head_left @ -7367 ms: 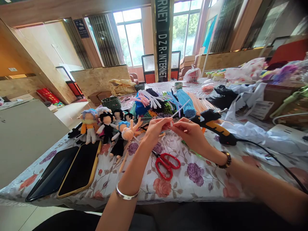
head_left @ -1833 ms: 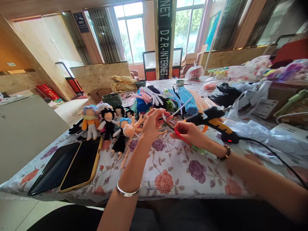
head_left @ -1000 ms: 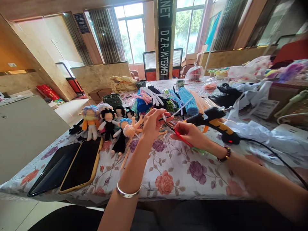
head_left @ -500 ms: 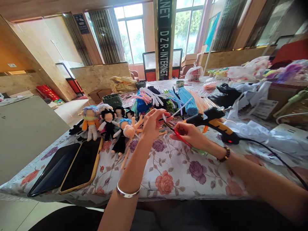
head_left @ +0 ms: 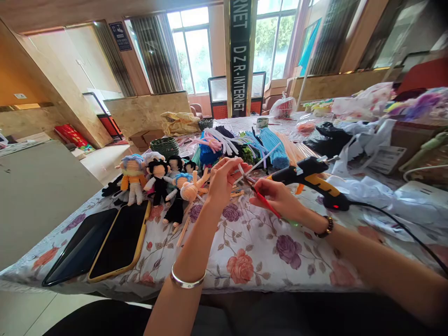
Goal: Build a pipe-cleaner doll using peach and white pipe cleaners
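My left hand (head_left: 224, 179) is raised above the flowered tablecloth (head_left: 252, 252), its fingers pinching a thin white pipe cleaner (head_left: 261, 162) that slants up to the right. My right hand (head_left: 278, 198) grips red-handled scissors (head_left: 268, 205), whose blades point up-left at the pipe cleaner just beside my left fingertips. A silver bangle circles my left wrist and a dark bead bracelet my right.
A row of small yarn dolls (head_left: 157, 179) stands left of my hands. Two phones (head_left: 121, 242) lie near the front edge. A black and orange glue gun (head_left: 311, 179) with its cord rests to the right. Bundles of coloured pipe cleaners (head_left: 241, 144) and plastic bags (head_left: 350, 140) lie behind.
The scissors left the tablecloth and are in my right hand, at the white pipe cleaner. Over the last second my hands have barely shifted.
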Available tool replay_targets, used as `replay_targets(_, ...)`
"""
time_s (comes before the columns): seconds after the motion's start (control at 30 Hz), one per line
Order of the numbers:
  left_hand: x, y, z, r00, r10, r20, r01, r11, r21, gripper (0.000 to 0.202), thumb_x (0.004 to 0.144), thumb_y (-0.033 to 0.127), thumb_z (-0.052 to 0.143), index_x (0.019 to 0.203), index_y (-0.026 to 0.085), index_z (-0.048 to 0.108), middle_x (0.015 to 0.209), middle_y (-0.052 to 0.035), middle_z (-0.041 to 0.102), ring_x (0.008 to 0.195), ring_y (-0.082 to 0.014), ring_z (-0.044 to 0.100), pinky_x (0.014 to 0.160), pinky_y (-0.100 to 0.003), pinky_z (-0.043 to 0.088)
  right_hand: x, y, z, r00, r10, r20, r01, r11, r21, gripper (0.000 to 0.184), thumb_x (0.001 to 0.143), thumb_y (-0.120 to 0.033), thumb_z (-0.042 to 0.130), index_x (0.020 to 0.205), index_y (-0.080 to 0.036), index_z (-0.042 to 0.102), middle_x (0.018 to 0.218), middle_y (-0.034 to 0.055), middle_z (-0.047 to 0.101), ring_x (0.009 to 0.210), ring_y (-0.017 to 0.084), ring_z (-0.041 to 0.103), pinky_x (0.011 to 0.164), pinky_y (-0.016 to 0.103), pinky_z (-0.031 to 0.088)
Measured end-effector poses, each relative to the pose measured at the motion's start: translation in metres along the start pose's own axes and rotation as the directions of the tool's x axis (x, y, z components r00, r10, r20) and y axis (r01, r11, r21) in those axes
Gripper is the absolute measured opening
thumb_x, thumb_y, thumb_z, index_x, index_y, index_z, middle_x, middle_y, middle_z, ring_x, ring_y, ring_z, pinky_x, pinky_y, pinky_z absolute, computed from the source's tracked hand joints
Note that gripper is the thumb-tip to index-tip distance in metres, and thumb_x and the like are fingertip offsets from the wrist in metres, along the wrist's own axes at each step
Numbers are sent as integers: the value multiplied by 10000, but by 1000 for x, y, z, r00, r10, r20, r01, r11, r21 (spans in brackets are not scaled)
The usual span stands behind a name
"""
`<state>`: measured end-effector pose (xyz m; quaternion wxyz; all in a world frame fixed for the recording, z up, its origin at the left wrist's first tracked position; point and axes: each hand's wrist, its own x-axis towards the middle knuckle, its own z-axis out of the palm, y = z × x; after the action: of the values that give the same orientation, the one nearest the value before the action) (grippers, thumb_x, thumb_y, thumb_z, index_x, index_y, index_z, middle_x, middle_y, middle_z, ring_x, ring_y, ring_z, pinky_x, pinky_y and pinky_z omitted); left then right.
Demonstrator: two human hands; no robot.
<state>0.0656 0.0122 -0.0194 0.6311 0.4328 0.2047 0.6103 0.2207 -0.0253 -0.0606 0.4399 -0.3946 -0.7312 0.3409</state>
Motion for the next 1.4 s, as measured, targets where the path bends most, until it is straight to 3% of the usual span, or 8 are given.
replay_targets(0.23,-1,1,1,994,-75,84,67,993,98,167,622,274,770,676,146,678,707,-3,658,679,-102,635,762,-243,491,-3,4,6,983,-53,-175,97,964,249,302,700,-395,739,813,-224,517,818,-3,607,729,135,557,705,288,478)
replay_targets(0.37,-4,2,1,982,-83,168,62,990,124,195,628,318,775,690,152,694,729,-2,641,678,-97,605,752,-247,495,-4,-2,9,947,-50,-316,136,957,256,277,721,-375,729,814,-236,508,858,1,651,756,138,594,740,306,491)
replay_targets(0.53,-5,3,2,980,-102,172,69,979,192,227,585,352,796,668,168,693,732,-2,630,679,-104,583,734,-242,489,-2,-8,10,903,-11,-429,126,962,242,352,710,-439,722,771,-244,436,819,-6,654,706,139,599,670,307,497)
replay_targets(0.67,-5,2,2,970,-137,202,85,966,246,279,577,392,801,696,160,703,704,-6,632,641,-111,580,699,-255,469,-2,-7,9,898,9,-441,122,956,268,379,703,-451,724,772,-246,413,787,-16,639,653,130,587,610,291,490)
replay_targets(0.87,-5,-2,0,953,-157,258,65,942,329,296,600,434,781,691,163,699,706,-11,637,650,-106,579,667,-231,461,-4,-8,10,904,-14,-427,148,948,282,359,678,-387,763,775,-248,446,758,-31,604,684,124,577,692,309,508)
replay_targets(1.13,-6,-4,-1,930,-155,332,0,906,423,251,626,384,773,728,158,738,793,-48,696,743,-150,613,722,-259,445,-2,-5,10,868,-27,-495,143,970,197,445,656,-457,758,766,-245,383,742,-24,564,629,123,533,567,268,442)
replay_targets(1.27,-8,-3,2,940,-98,326,-61,894,445,196,694,356,726,664,163,734,716,-27,674,693,-122,584,669,-228,428,-2,-4,11,876,-30,-482,144,969,203,407,669,-428,758,768,-242,410,744,-21,584,628,119,525,578,263,427)
replay_targets(1.4,-6,-4,1,962,-80,260,-35,910,412,179,705,343,720,726,169,750,724,-27,687,682,-116,591,651,-219,445,-3,-3,10,892,-24,-451,131,969,209,367,685,-405,752,770,-236,438,766,-16,604,660,122,539,624,269,446)
